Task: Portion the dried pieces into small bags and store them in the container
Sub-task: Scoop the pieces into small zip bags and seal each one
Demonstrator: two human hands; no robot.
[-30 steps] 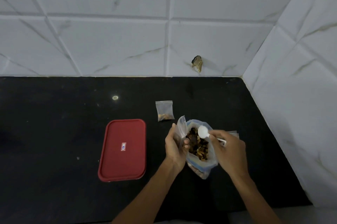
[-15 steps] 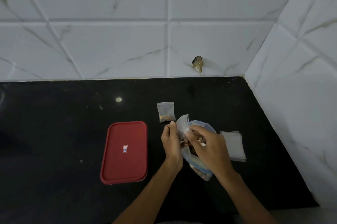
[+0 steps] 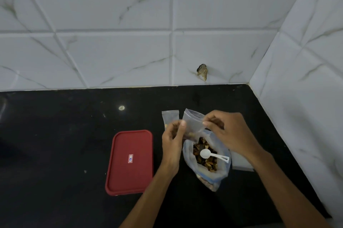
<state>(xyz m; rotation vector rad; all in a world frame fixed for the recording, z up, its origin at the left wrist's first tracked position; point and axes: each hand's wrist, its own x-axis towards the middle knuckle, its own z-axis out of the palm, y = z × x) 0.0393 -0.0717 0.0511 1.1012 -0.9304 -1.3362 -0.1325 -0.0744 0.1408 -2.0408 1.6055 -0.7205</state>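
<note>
A small clear bag (image 3: 193,123) with a few dried pieces in its bottom is held above the counter by both hands. My left hand (image 3: 173,140) pinches its left side and my right hand (image 3: 230,133) pinches its top right edge. Below them a large clear bag (image 3: 207,170) stands open with brown dried pieces inside, and a white plastic spoon (image 3: 211,154) lies on the pieces. A second small bag (image 3: 169,118) with pieces lies flat just behind my left hand. The red-lidded container (image 3: 130,162) sits shut to the left.
The black counter (image 3: 55,153) meets white marble-tiled walls at the back and right. A stack of flat empty small bags (image 3: 239,162) lies right of the large bag, partly under my right forearm. A chipped hole (image 3: 202,72) marks the back wall.
The spoon left my right hand and now rests in the large bag. Both hands have lifted the small bag up and hold it by its sides.
</note>
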